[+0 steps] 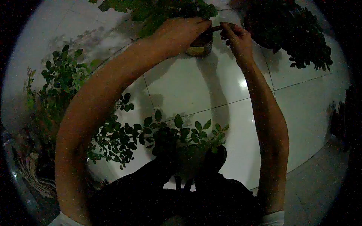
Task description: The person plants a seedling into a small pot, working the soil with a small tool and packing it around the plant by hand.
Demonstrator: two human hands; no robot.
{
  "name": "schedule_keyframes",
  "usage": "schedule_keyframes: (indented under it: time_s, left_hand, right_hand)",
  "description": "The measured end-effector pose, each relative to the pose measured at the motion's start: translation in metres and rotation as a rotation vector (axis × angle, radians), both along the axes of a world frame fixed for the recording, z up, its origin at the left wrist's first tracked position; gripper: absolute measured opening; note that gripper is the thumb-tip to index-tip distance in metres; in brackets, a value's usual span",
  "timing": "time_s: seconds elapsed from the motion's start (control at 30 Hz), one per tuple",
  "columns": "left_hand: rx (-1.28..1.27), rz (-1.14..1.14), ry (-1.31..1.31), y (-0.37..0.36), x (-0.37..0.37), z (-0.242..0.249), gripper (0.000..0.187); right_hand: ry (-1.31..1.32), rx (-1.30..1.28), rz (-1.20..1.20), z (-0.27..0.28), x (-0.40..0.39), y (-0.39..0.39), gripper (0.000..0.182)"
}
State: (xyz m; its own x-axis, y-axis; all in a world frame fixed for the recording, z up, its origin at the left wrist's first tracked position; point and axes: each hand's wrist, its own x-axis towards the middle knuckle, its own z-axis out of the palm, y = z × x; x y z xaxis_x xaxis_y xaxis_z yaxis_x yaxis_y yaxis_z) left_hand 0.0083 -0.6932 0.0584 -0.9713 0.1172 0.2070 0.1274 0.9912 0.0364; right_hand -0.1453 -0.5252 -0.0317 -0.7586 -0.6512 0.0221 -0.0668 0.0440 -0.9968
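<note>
A small round pot (199,49) stands on the pale tiled floor at the top centre, with dark contents and a yellowish band on its side. My left hand (184,32) reaches over its left rim, fingers bent and partly hidden by the hand itself. To the right of the pot, my right hand (236,37) pinches one end of a thin brown stick (217,28). The stick spans the gap toward my left fingertips; whether they grip it is too dark to tell. Green leaves (151,13) hang behind my left hand.
A dark leafy plant (290,34) is at the upper right. More foliage (62,71) rises at the left, beyond my left forearm. Leafy stems (162,132) spread in front of my feet. Tile floor (184,86) lies between my arms. A dark object (339,116) stands far right.
</note>
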Motion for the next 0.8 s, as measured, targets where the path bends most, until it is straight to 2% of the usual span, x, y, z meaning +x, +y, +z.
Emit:
schedule_keyframes:
  time_s: [0.13, 0.2, 0.33, 0.43, 0.6, 0.63, 0.67, 0.7, 0.77, 0.8]
  left_hand:
    - [-0.035, -0.007, -0.081, -0.003, 0.002, 0.011, 0.04]
    - [-0.092, -0.024, -0.078, 0.002, 0.0, 0.022, 0.039]
    - [-0.14, -0.101, 0.013, 0.014, 0.005, 0.012, 0.04]
    - [-0.192, -0.126, 0.036, 0.01, 0.001, 0.004, 0.041]
    - [-0.073, -0.146, -0.027, 0.003, -0.009, 0.005, 0.037]
    - [-0.022, -0.081, -0.058, -0.009, -0.002, -0.006, 0.036]
    - [0.031, 0.008, -0.352, -0.007, -0.007, 0.009, 0.041]
    - [0.09, 0.093, -0.649, 0.005, -0.015, 0.05, 0.048]
    - [0.161, 0.105, -0.808, 0.008, -0.02, 0.06, 0.055]
    - [0.176, 0.039, -0.675, 0.0, -0.015, 0.038, 0.053]
  right_hand:
    - [0.101, 0.063, 0.002, -0.01, -0.002, -0.015, 0.036]
    - [0.242, 0.06, -0.062, -0.011, -0.005, -0.015, 0.036]
    - [0.37, 0.036, -0.17, -0.007, 0.002, 0.006, 0.037]
    - [0.573, 0.112, -0.128, -0.005, -0.012, 0.009, 0.036]
    - [0.68, 0.134, -0.092, -0.01, -0.023, 0.01, 0.033]
    - [0.647, 0.163, -0.019, -0.036, -0.024, -0.017, 0.033]
    - [0.622, 0.143, -0.026, -0.039, -0.023, -0.023, 0.033]
    - [0.594, 0.13, -0.035, -0.045, -0.021, -0.026, 0.033]
    - [0.508, 0.094, -0.048, -0.053, -0.024, -0.029, 0.033]
    - [0.446, 0.07, -0.045, -0.056, -0.026, -0.03, 0.033]
